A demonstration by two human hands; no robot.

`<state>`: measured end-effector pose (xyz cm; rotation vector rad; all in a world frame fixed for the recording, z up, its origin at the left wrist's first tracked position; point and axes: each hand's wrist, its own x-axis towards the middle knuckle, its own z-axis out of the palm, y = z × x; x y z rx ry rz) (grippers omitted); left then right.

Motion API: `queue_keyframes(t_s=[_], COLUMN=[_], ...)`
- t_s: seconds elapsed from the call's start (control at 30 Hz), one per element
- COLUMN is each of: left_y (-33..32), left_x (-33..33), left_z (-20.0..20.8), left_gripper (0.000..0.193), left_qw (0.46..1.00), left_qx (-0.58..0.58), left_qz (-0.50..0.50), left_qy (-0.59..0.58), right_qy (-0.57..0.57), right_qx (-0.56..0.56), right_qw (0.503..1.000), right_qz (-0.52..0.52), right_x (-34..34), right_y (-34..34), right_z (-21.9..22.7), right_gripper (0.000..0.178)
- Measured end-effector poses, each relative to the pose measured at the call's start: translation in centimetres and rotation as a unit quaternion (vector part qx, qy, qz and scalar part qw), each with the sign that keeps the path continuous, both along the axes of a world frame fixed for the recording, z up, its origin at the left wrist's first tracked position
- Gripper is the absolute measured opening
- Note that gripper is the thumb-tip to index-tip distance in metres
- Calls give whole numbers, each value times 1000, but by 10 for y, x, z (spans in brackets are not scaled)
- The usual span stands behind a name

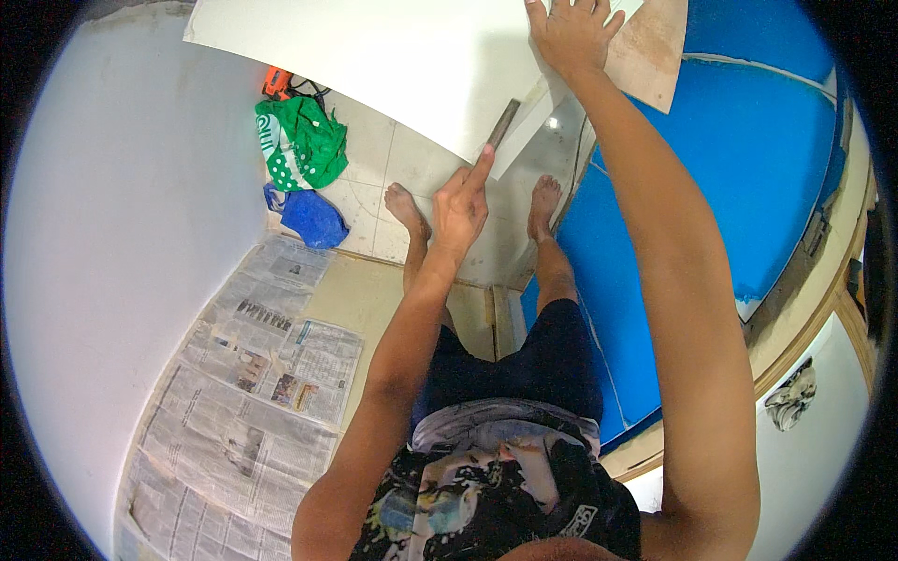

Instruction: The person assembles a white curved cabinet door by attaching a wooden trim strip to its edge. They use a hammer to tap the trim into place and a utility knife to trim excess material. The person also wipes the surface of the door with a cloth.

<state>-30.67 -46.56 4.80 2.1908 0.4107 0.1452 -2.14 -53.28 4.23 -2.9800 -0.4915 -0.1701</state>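
Note:
My left hand [460, 210] is closed around the lower end of a narrow, dark grey bar [506, 123] that looks like a file. Its index finger stretches along the bar, which lies against the edge of a large white sheet [374, 65]. Beneath that edge hangs a narrow white strip [526, 131]; whether it is joined to the sheet, I cannot tell. Farther up, my right hand [572, 37] lies flat with fingers spread, pressing on the white sheet near its right edge. A bare wooden board [659, 56] shows just right of it.
Blue padded panels [711, 178] fill the right side, bordered by a curved wooden edge [823, 327]. On the tiled floor [360, 154] lie a green bag [304, 140], a blue cloth [313, 220] and an orange tool [277, 82]. Newspapers [253, 402] cover the lower left, beside a pale wall [122, 243].

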Motion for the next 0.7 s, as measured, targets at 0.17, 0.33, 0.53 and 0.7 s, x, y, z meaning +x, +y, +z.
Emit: queue_keyframes(t_s=[0.17,0.33,0.53,0.7], left_y=[-5,4,0,11], left_x=[-64,-6,-70,0], left_z=[2,-5,-9,-14], left_gripper=[68,69,71,67], left_qw=[997,1000,997,1000], left_qx=[27,20,41,11], left_qz=[-53,-13,-63,-5], left_qy=[41,-14,0,-24], right_qy=[22,26,45,82], right_qx=[0,11,-4,-14], right_qw=[1000,1000,999,997], right_qz=[-6,10,-2,11], right_x=[1,3,8,4], right_y=[-3,-1,-3,3], right_z=[-1,-2,-2,12], right_gripper=[65,67,68,68])
